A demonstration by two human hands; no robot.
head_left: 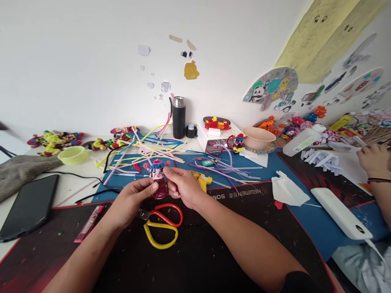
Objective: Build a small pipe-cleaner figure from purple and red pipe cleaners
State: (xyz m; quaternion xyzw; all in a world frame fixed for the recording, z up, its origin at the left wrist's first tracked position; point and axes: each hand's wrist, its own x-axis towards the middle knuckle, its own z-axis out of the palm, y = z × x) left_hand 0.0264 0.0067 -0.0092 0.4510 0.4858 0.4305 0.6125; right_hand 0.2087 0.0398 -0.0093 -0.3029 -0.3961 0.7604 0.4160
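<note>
A small figurine [158, 185] with a dark red body, a pale face with painted features and a blue-and-red headdress is upright above the mat. My left hand [134, 198] is closed on its left side, the thumb across the body. On the opposite side, my right hand [184, 185] pinches at the figurine's head and side; its fingertips are partly hidden. Just below both hands, scissors [165, 236] with one red and one yellow handle lie on the black mat [201, 260]. Behind my right hand is a yellow glue gun [202, 179], partly covered.
Pipe cleaners [159, 148] are strewn behind my hands, near a black thermos [179, 118]. A phone [29, 205] and a red packet [89, 224] lie left. Rightward are a bowl [259, 137], tissue [288, 189], a white power bank [340, 213] and another person's hand [373, 160].
</note>
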